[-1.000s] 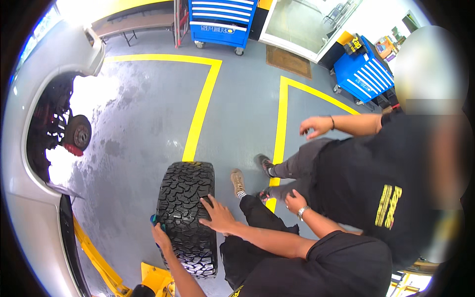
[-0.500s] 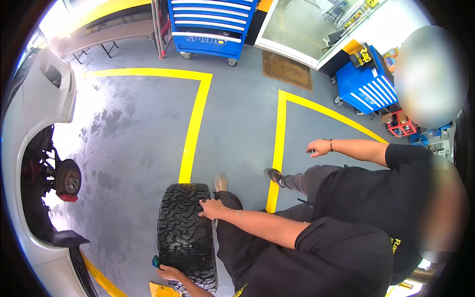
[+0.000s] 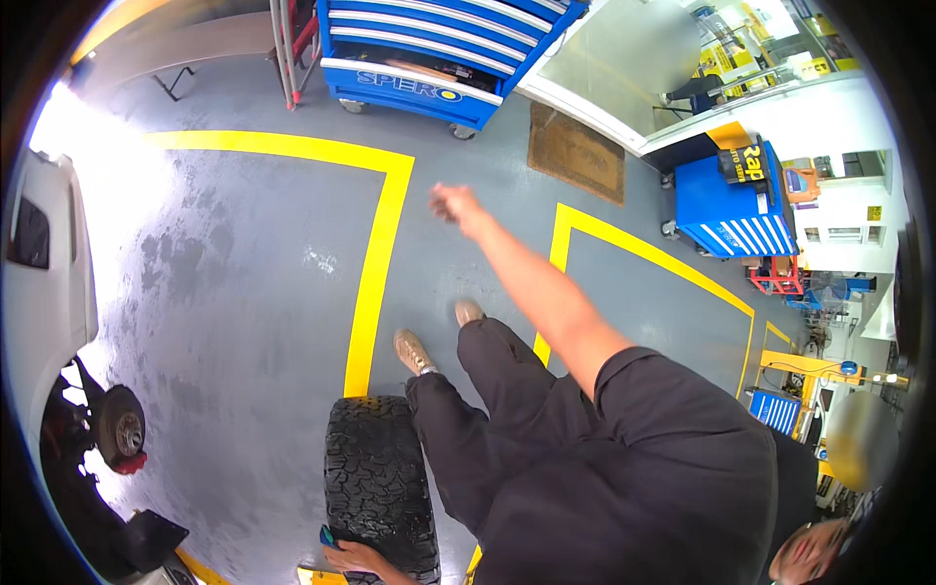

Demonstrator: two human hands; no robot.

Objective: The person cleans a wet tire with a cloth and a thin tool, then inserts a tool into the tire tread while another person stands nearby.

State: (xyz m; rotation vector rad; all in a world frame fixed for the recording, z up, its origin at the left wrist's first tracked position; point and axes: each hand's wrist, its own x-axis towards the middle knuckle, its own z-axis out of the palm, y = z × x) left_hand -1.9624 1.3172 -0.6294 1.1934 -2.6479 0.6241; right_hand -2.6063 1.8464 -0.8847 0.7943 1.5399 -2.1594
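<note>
On grey floor, left hand on upright tyre, right hand raised

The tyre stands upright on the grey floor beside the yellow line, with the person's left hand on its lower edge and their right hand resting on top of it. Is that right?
Not quite. In the head view the right hand is off the tyre, stretched out in the air above the floor. The rest holds: the tyre stands upright beside the yellow line, with the left hand on its lower edge.

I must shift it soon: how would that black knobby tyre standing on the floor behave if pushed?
The black knobby tyre stands upright on its tread, so it would likely roll. Its thick chunky build suggests it is heavy. The left hand rests on it, perhaps steadying it against tipping.
</note>
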